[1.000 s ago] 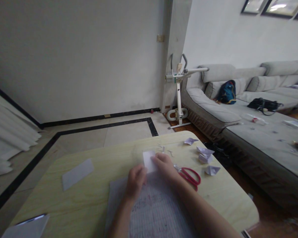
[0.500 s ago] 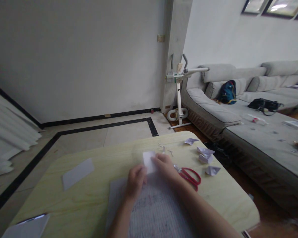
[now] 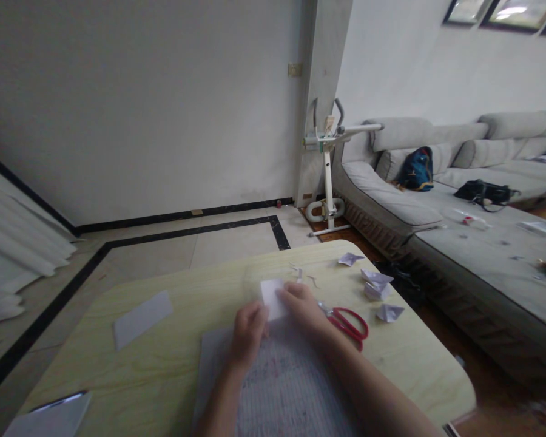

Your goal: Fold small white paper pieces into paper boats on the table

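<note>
Paper (image 3: 270, 298) is sitting at the far edge of the sheet (image 3: 277, 388). The left hand (image 3: 249, 328) is apparently pinching its near-left corner; the right hand (image 3: 301, 303) is pinching its right side, thumb on top. Uneven pulling would be risking a crooked crease or tear. Scissors (image 3: 334, 313) are lying beside that hand, where a careless sweep could be knocking them.

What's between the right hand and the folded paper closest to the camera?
Red-handled scissors, lying on the table between the right hand and that folded paper, as the head view shows.
</note>
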### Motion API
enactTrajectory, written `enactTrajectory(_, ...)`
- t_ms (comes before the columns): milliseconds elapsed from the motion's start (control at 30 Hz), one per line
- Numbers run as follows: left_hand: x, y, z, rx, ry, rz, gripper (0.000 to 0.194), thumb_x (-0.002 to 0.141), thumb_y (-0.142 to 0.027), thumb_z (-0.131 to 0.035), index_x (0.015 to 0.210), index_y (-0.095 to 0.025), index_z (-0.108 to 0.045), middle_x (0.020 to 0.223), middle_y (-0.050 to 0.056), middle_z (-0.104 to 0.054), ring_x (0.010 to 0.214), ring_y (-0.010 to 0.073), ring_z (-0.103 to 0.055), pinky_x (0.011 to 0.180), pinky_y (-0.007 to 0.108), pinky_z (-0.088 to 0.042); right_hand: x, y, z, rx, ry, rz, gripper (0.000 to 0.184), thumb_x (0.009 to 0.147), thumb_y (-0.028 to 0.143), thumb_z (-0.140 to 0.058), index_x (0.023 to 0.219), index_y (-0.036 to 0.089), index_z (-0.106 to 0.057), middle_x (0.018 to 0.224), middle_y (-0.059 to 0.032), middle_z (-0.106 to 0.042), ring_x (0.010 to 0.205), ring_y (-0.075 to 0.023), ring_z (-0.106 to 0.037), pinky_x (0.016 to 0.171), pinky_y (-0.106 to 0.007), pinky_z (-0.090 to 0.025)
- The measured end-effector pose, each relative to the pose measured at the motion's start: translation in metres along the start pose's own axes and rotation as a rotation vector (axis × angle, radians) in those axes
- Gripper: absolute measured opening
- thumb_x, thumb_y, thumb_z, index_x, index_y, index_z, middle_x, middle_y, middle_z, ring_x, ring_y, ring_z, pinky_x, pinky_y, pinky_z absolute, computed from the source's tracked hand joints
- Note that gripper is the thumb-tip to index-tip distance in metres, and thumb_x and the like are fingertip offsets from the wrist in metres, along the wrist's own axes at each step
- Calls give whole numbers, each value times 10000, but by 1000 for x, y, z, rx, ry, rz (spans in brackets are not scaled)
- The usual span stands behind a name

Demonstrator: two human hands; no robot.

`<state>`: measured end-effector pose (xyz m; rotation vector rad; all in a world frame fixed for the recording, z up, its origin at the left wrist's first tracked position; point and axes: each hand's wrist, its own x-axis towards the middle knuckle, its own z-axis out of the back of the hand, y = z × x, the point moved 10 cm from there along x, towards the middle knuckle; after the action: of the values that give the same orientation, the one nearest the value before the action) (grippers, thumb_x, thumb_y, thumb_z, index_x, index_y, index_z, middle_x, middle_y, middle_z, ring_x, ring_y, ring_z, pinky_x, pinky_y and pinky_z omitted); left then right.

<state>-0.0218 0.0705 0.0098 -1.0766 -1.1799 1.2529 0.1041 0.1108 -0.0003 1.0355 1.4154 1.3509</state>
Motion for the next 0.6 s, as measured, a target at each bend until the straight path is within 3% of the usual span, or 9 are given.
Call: enactTrajectory(600, 0, 5, 1, -11, -13, 15, 351, 820, -357, -489, 518, -201, -402, 432, -63, -403, 413, 96, -418, 442, 203, -335, 0, 0, -1, -4, 15, -6, 309, 792, 430, -586, 645, 162, -538, 556, 40, -441, 526, -103, -416, 485, -211, -311)
